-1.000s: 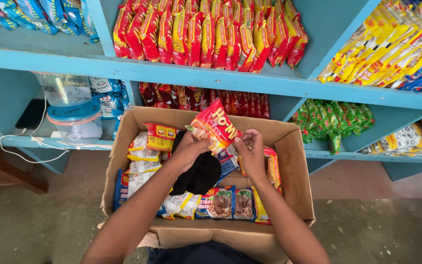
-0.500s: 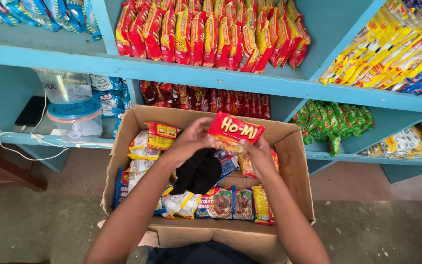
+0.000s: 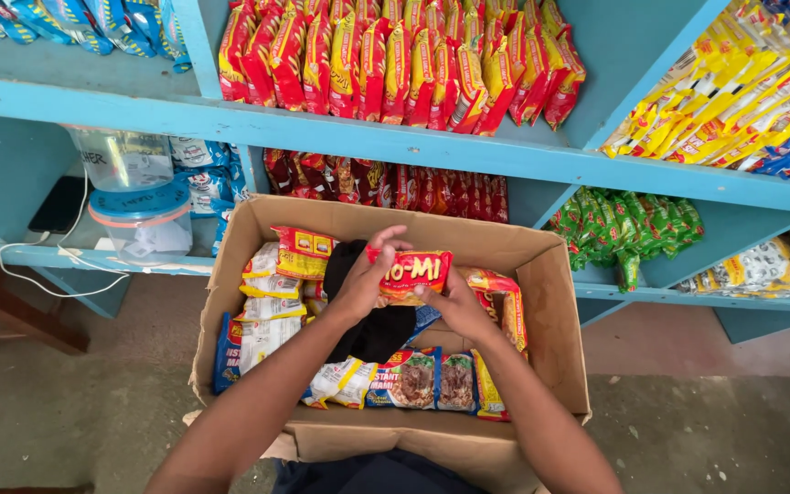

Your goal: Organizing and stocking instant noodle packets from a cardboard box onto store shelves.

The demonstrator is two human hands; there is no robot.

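From the head view I see both hands raised over the open brown cardboard box (image 3: 550, 302), which I take as my landmark. My left hand (image 3: 365, 282) grips the left end of a flat red and yellow plastic noodle packet (image 3: 411, 273), its fingers curled together over the top edge and its thumb beneath. My right hand (image 3: 456, 306) holds the packet from below on its right side, fingers pressed together under it and thumb against its front. The packet hangs level above the middle of the box, clear of the goods inside.

Inside the box, a dark cloth (image 3: 378, 331) lies under the hands. White and yellow packets (image 3: 265, 295) stand along the left wall, and brown-printed packets (image 3: 413, 377) line the near wall. Behind the box, the blue wooden shelf (image 3: 395, 139) carries rows of red and yellow packets (image 3: 395, 59), and left of the box stands a clear plastic tub with a blue lid (image 3: 144, 220).
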